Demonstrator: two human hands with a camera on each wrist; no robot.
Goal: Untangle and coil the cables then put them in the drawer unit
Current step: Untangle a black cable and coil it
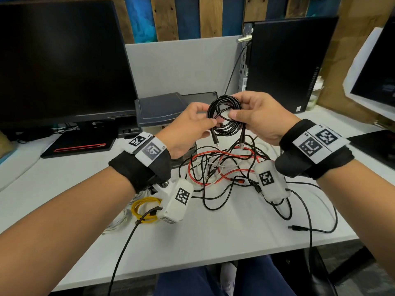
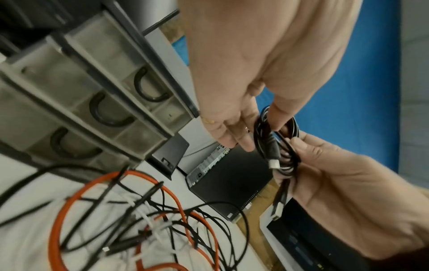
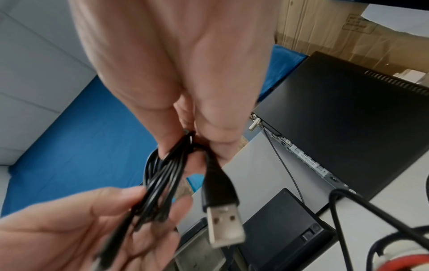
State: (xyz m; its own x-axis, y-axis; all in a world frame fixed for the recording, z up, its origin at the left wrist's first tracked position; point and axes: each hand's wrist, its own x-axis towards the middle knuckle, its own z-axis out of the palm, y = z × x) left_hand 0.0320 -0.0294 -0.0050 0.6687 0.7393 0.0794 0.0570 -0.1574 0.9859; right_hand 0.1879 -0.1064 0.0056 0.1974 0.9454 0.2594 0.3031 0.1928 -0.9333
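Observation:
Above the desk I hold a coiled black USB cable (image 1: 224, 116) with both hands. My left hand (image 1: 208, 118) pinches the coil's left side, and my right hand (image 1: 235, 110) pinches its right side. Two plug ends hang below the coil. In the left wrist view, my left hand (image 2: 262, 132) grips the coil's (image 2: 287, 152) strands. In the right wrist view, my right hand (image 3: 192, 141) pinches the bundle (image 3: 162, 183), and a USB-A plug (image 3: 223, 220) dangles from it. A tangle of black, red and white cables (image 1: 224, 167) lies on the table beneath. The grey drawer unit (image 1: 160, 110) stands behind my left hand, its drawers (image 2: 81, 91) pushed in.
A yellow coiled cable (image 1: 145, 208) lies near my left wrist. A large monitor (image 1: 59, 60) stands at the back left, with a black device with a red stripe (image 1: 79, 144) in front of it. A PC tower (image 1: 284, 65) stands at the back right. A loose black plug (image 1: 296, 228) lies near the table's front edge.

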